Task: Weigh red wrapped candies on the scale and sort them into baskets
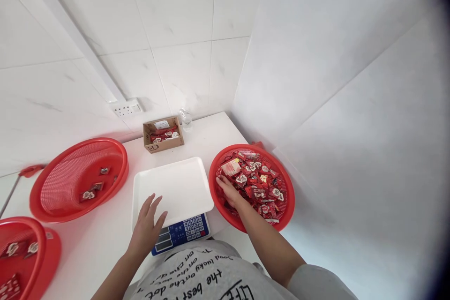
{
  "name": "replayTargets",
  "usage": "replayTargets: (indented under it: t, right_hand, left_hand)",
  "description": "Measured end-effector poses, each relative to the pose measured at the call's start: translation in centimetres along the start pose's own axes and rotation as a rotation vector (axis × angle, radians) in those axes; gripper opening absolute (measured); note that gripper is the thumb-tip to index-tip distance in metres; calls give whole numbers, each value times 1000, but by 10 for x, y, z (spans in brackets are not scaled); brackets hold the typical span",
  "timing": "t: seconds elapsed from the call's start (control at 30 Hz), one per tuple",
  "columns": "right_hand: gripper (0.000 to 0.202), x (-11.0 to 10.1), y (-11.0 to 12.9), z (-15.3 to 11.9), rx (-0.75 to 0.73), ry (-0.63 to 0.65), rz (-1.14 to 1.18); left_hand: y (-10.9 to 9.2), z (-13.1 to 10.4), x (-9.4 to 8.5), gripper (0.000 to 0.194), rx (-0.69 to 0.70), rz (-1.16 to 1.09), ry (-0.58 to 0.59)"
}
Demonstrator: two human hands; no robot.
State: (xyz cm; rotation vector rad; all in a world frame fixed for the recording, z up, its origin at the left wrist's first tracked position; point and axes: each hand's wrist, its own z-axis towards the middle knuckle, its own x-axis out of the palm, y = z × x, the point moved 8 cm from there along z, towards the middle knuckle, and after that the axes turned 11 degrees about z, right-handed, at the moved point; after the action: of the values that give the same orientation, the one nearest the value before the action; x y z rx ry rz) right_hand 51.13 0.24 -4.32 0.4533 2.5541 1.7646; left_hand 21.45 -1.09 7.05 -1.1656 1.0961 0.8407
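My left hand (149, 222) hovers at the front left corner of a white tray (172, 190), fingers spread and holding nothing. The tray sits on a digital scale (181, 233) with a blue keypad panel. To the right, my right hand (230, 193) reaches into a round red plastic basket (288, 201), at its left side. Many small red wrapped packets (260, 192) fill this basket, and a pale card-like packet (231, 167) lies among them. The fingers of my right hand are partly hidden down among the packets, so their grip does not show.
Behind the tray stands a small cardboard box (164, 145) with red packets inside, beside a clear plastic object (185, 119). Two more red baskets, one farther back (121, 159) and one nearer (44, 253), hold a few packets at left. Walls close in the back and right.
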Motion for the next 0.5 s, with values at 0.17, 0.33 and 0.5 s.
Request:
replayTargets:
  t: [0.17, 0.33, 0.5]
  right_hand:
    - [40, 3, -2, -15, 65, 86, 78]
    - [30, -7, -10, -23, 124, 20, 93]
    - [29, -23, -6, -29, 228, -113, 256]
  left_hand:
    - [-4, 5, 1, 42, 17, 3, 8]
    - [-14, 5, 9, 41, 52, -17, 17]
    - [-18, 5, 11, 40, 108, -10, 0]
